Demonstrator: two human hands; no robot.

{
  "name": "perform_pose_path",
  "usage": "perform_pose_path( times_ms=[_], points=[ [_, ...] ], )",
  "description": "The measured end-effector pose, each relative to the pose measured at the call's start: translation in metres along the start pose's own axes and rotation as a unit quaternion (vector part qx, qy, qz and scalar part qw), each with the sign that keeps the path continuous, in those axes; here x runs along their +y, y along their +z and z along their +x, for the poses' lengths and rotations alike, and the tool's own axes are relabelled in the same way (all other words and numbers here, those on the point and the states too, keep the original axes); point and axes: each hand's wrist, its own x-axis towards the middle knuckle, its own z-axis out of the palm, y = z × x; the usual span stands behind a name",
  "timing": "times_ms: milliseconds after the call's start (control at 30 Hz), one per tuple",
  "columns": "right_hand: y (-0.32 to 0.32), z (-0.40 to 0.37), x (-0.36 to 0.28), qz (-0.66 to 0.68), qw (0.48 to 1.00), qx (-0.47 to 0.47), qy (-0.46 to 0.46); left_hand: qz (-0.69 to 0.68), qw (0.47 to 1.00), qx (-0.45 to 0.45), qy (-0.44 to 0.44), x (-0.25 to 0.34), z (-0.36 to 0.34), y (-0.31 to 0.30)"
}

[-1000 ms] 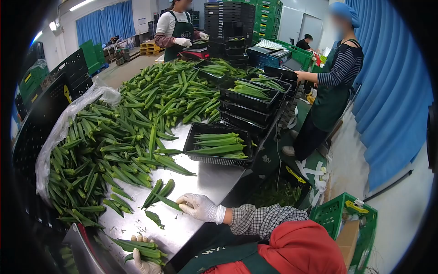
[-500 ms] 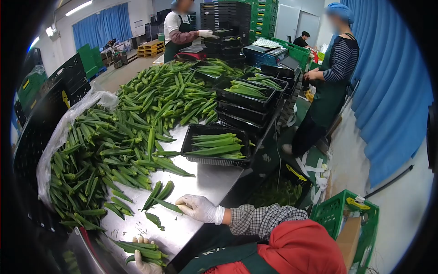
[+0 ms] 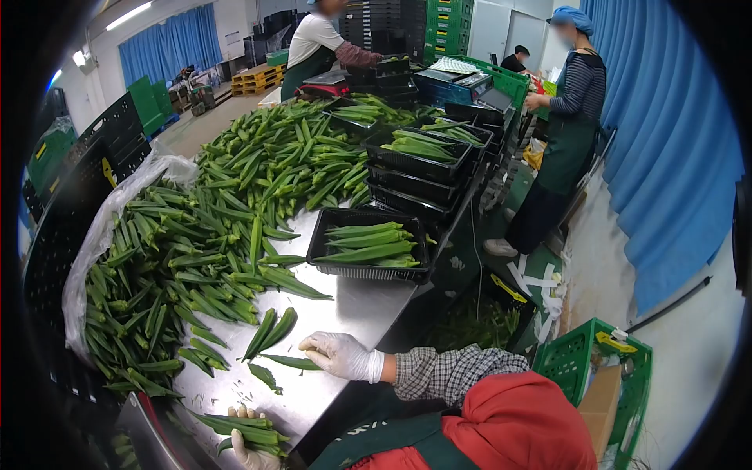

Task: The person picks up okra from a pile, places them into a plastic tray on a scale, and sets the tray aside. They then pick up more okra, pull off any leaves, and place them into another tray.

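My left hand [image 3: 252,456], in a white glove, is closed around a small bunch of okra pods [image 3: 249,430] low in the view, at the table's near edge. My gloved right hand [image 3: 342,357] pinches one end of a single okra pod [image 3: 288,362], whose tip points left just above the metal table [image 3: 301,398]. Two loose okra pods [image 3: 270,332] lie beyond that tip. A dark green okra scrap [image 3: 265,377] rests between my hands. Farther off, a black plastic basket [image 3: 368,271] contains several pods laid side by side.
A large okra heap [image 3: 258,176] covers the table's left and far parts, edged by clear plastic sheeting [image 3: 94,251]. Stacked black baskets [image 3: 411,188] stand at the far right. A green crate [image 3: 634,392] sits right of me. Two co-workers stand beyond; another person is farther back.
The pod in my right hand has turned from slanting to nearly level. My left hand stays put. One co-worker has leaned over the far baskets; the other has shifted slightly and raised their hands.
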Motion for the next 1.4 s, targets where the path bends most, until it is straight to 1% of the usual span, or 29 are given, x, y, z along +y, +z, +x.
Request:
perform_pose_path(
  times_ms=[100,200,400,600,700,800,900,1000,1100,1200,1300,1400],
  points=[
    [0.002,0.000,0.000,-0.010,1.000,0.004,-0.006,-0.013,1.000,0.003,0.001,0.001,-0.003,0.007],
    [-0.001,0.001,-0.005,-0.013,1.000,0.002,-0.005,0.000,0.999,-0.049,-0.007,0.003,-0.002,0.002],
    [0.000,0.000,-0.004,-0.016,1.000,0.000,-0.005,-0.030,0.999,-0.037,0.002,0.002,0.000,-0.003],
    [0.000,0.000,-0.003,-0.028,0.999,-0.001,-0.017,-0.069,0.995,-0.064,-0.026,0.003,-0.001,0.002],
    [-0.002,0.001,-0.006,-0.027,1.000,-0.010,-0.009,-0.065,0.997,-0.033,-0.009,0.001,-0.002,0.008],
    [0.000,0.001,-0.004,-0.025,1.000,-0.014,-0.004,-0.049,0.993,-0.103,-0.036,0.003,-0.003,0.007],
    [0.000,0.000,-0.004,-0.034,0.999,-0.013,-0.006,-0.020,0.992,-0.100,0.075,-0.007,0.006,0.008],
    [-0.001,0.001,-0.005,-0.031,0.999,-0.014,-0.008,-0.016,0.991,-0.103,0.080,-0.007,0.008,0.003],
    [0.000,0.000,-0.004,-0.030,0.999,-0.018,-0.004,-0.055,0.997,-0.058,-0.022,0.001,-0.002,0.003],
    [-0.001,0.001,-0.003,-0.034,0.999,-0.020,-0.007,-0.055,0.995,-0.079,-0.038,0.002,-0.002,0.002],
    [0.000,0.000,-0.003,-0.033,0.999,-0.020,-0.006,-0.061,0.995,-0.082,-0.009,-0.001,-0.003,0.010],
    [0.000,0.000,-0.003,-0.036,0.999,-0.015,-0.011,-0.047,0.995,-0.088,-0.002,-0.001,-0.004,0.014]
  ],
)
